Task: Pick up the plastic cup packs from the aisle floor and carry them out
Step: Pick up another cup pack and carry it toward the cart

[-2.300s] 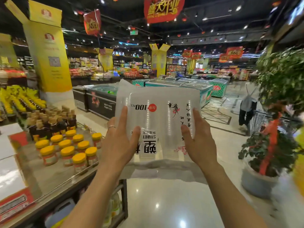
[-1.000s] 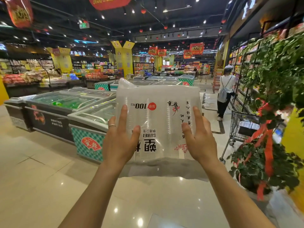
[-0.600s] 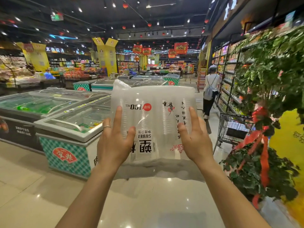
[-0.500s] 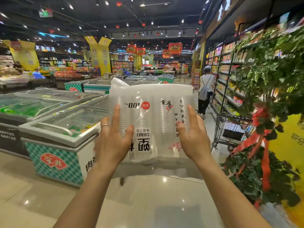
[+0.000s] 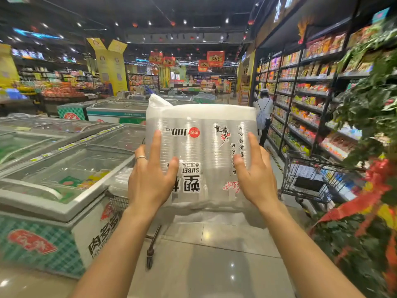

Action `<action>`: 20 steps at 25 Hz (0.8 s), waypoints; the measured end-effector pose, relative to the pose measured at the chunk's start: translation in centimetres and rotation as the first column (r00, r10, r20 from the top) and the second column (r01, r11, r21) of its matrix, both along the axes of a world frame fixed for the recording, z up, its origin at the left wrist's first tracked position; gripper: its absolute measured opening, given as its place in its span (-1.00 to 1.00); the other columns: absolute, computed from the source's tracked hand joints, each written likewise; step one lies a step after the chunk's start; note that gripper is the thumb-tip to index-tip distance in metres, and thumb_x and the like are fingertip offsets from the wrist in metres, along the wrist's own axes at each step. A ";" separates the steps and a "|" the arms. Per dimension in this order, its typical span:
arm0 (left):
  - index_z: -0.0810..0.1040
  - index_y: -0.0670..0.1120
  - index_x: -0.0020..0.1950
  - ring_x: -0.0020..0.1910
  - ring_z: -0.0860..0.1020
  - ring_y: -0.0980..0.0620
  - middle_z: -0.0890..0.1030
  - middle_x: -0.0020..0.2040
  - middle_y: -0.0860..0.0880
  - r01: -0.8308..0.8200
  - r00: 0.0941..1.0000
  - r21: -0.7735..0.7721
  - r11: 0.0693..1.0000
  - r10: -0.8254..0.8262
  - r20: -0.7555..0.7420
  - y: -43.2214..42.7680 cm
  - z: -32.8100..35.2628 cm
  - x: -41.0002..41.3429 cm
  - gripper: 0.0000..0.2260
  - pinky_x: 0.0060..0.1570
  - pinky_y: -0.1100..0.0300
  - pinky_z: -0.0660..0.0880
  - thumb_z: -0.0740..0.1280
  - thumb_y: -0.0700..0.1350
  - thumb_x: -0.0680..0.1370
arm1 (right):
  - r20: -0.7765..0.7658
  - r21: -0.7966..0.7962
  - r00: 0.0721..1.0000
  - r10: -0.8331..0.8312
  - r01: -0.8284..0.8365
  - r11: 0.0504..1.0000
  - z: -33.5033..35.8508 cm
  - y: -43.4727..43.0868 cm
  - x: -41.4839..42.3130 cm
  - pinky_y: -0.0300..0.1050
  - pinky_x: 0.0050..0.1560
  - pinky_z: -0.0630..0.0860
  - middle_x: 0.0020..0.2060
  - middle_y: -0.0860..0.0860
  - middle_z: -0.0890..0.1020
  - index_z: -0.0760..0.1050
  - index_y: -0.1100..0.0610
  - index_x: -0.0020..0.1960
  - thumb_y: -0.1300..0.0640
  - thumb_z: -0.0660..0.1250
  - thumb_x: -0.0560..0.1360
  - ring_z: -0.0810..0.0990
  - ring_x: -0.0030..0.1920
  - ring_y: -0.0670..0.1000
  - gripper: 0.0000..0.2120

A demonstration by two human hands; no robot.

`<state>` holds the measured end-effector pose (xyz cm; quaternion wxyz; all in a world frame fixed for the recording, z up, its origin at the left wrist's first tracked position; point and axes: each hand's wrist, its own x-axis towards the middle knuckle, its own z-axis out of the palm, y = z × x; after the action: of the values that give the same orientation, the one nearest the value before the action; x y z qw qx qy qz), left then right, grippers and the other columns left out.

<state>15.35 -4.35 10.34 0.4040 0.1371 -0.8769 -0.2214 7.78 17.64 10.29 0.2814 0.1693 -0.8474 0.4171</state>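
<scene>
A clear plastic cup pack [image 5: 206, 151], printed "100 PCS" with upside-down black characters, stands upright at chest height in front of me. My left hand [image 5: 150, 179] presses flat on its left side with fingers straight and a ring on one finger. My right hand [image 5: 255, 175] presses flat on its right side, fingers straight too. The pack is carried squeezed between both palms. Its loose bag end hangs below my wrists. More clear plastic packs [image 5: 120, 181] lie in a wire cart [image 5: 117, 204] just below the left hand, mostly hidden by it.
Glass-topped chest freezers [image 5: 64, 173] line the left side. A second shopping cart [image 5: 311, 179] stands at the right by stocked shelves [image 5: 305, 100]. A potted plant with red ribbon [image 5: 365, 190] crowds the right edge. A person with a backpack [image 5: 264, 112] stands ahead in the aisle.
The view has swung right and moved forward past the jar table to the freezers. Both hands keep the same hold on the pack. A wire cart has come into view under it.
</scene>
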 end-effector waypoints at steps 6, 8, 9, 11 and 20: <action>-0.07 0.24 0.58 0.23 0.46 -0.31 0.26 0.45 -0.22 -0.021 0.999 0.006 1.000 0.021 0.029 -4.6 -1.2 -8.7 -0.36 0.05 -0.13 0.45 0.19 0.17 0.58 | 0.015 -0.024 0.999 0.037 -0.037 0.999 -1.6 -4.9 -9.4 0.07 0.22 0.37 0.51 0.03 0.21 -0.02 -0.22 0.56 -0.12 0.15 0.62 0.31 0.44 0.10 -0.42; -0.08 0.26 0.57 0.24 0.46 -0.32 0.25 0.47 -0.22 -0.034 0.999 0.007 0.999 0.033 0.033 -6.0 -1.8 -11.9 -0.36 0.08 -0.15 0.45 0.19 0.18 0.58 | 0.013 -0.028 0.998 0.056 -0.056 0.998 -2.3 -6.5 -13.1 0.07 0.26 0.35 0.52 0.02 0.20 -0.02 -0.22 0.56 -0.12 0.15 0.62 0.27 0.46 0.08 -0.42; -0.08 0.27 0.56 0.25 0.45 -0.32 0.24 0.47 -0.23 -0.037 0.999 0.008 0.999 0.037 0.038 -6.6 -2.1 -13.4 -0.36 0.08 -0.15 0.46 0.19 0.18 0.58 | 0.011 -0.031 0.998 0.062 -0.061 0.998 -2.7 -7.1 -14.9 0.06 0.27 0.33 0.52 0.02 0.20 -0.01 -0.22 0.56 -0.11 0.14 0.62 0.26 0.46 0.07 -0.43; -0.10 0.29 0.55 0.25 0.46 -0.32 0.23 0.48 -0.24 -0.052 0.997 0.020 0.998 0.051 0.053 -8.0 -2.7 -17.4 -0.37 0.09 -0.15 0.47 0.18 0.19 0.58 | 0.011 -0.050 0.996 0.091 -0.090 0.995 -3.4 -8.6 -19.6 0.04 0.24 0.33 0.51 0.02 0.22 0.01 -0.20 0.56 -0.08 0.13 0.63 0.29 0.43 0.07 -0.45; -0.13 0.29 0.57 0.27 0.45 -0.33 0.17 0.52 -0.24 -0.173 0.979 0.015 0.985 0.170 0.116 -13.4 -3.5 -39.0 -0.36 0.09 -0.12 0.45 0.15 0.21 0.59 | 0.041 -0.080 0.977 0.211 -0.207 0.975 -4.4 -15.6 -43.9 0.06 0.22 0.36 0.47 0.02 0.29 0.08 -0.16 0.56 0.07 0.12 0.63 0.37 0.33 0.11 -0.46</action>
<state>-23.61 -17.78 6.83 0.3690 0.2298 -0.8806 -0.1886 -36.09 1.99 5.88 0.2214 0.2366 -0.8153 0.4799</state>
